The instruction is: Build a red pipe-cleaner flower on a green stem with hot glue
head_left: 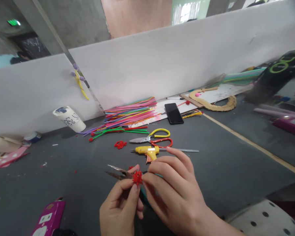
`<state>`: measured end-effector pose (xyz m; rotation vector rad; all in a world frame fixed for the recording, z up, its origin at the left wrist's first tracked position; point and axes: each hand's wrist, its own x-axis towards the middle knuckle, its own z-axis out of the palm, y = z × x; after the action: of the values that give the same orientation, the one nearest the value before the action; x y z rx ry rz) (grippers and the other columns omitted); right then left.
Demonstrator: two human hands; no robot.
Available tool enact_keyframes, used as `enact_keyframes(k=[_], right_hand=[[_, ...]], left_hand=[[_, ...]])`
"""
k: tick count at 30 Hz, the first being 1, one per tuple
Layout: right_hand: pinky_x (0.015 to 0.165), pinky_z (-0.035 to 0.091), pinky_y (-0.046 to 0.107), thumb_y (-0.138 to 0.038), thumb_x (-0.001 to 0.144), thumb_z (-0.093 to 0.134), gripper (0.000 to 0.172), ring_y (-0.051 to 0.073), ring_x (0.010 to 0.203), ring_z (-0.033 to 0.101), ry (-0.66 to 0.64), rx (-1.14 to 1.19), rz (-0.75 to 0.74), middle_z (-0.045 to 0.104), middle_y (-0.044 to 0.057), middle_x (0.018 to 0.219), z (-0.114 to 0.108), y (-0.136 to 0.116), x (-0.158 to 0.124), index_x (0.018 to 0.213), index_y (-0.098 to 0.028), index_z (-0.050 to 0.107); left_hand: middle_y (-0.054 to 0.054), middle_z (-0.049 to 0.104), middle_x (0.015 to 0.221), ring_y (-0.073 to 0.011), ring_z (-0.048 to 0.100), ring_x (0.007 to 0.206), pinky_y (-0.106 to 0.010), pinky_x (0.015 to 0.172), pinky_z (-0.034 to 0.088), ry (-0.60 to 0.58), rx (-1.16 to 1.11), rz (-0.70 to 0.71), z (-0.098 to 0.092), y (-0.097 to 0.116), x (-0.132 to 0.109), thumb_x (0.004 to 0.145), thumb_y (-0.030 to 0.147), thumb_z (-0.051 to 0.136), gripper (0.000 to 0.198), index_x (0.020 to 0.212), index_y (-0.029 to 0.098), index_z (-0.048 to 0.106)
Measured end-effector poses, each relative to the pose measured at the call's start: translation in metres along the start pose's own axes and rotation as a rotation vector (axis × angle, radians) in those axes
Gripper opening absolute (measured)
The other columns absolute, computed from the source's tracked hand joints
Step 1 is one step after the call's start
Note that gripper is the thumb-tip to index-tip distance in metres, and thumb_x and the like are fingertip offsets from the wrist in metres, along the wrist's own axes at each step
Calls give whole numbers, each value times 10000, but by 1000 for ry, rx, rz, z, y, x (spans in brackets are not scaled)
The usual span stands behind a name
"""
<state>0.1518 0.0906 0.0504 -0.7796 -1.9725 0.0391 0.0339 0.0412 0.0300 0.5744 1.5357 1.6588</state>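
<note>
Thumb and forefinger of my left hand (123, 205) pinch a small red flower (137, 177) of fuzzy pipe cleaner, with petals sticking out all round. From the right, my right hand (175, 186) has its fingertips closed at the flower's edge. Just behind the flower lie pliers (121, 172) with jaws apart, pointing left; the hands hide most of their handles. Beyond my right fingers is a yellow glue gun (147, 150). Scissors (151, 138) with one yellow and one red handle lie past it, beside a small heap of red pieces (120, 144).
Bundled coloured pipe cleaners (130, 113) lie along the white partition (137, 65), near a black phone (174, 113). A paper cup (69, 118) stands at the left back. A purple power strip (50, 218) is at front left, a dark bottle (272, 77) at right.
</note>
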Motion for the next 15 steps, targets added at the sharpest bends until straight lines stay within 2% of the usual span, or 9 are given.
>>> enact_keyframes(k=[2, 5, 8, 10, 12, 15], right_hand=[[1050, 289, 343, -103, 864, 533, 152, 121, 795, 611, -14, -21, -15, 683, -37, 780, -1, 1, 1, 810, -208, 628], [1056, 277, 354, -117, 873, 529, 155, 127, 771, 601, -48, -33, -23, 673, -36, 751, -2, 2, 3, 796, -209, 627], [1050, 280, 361, -113, 878, 526, 164, 133, 772, 593, -82, -29, -12, 666, -31, 747, -3, 3, 3, 798, -207, 634], [1042, 290, 365, -112, 882, 521, 172, 136, 783, 587, -91, -24, 13, 663, -26, 758, -3, 3, 2, 795, -209, 633], [1037, 297, 376, -123, 885, 517, 173, 139, 794, 577, -91, -9, 45, 658, -23, 768, -2, 3, 1, 786, -210, 630], [1031, 293, 381, -127, 880, 512, 174, 146, 810, 568, -80, 5, 85, 649, -21, 774, 0, 0, 0, 783, -206, 632]], left_hand=[[34, 596, 453, -92, 505, 358, -159, 310, 413, 46, 72, 74, 0, -1, -1, 540, 378, 853, 271, 655, 176, 715], [48, 574, 458, -100, 504, 360, -178, 330, 422, 45, 224, 183, -2, -4, -1, 641, 342, 781, 146, 673, 212, 722], [34, 588, 494, -151, 585, 461, -219, 408, 469, 38, 402, 385, -5, -6, 1, 705, 290, 718, 46, 700, 245, 725], [-13, 689, 643, -214, 674, 659, -276, 554, 534, 52, 497, 530, -8, -9, 3, 731, 261, 690, 36, 727, 252, 725], [-59, 753, 873, -242, 694, 812, -328, 709, 548, 62, 561, 628, -9, -12, 5, 760, 248, 666, 56, 755, 244, 722], [-93, 758, 1007, -239, 700, 848, -337, 786, 533, 70, 616, 733, -9, -15, 6, 783, 240, 657, 71, 799, 219, 723]])
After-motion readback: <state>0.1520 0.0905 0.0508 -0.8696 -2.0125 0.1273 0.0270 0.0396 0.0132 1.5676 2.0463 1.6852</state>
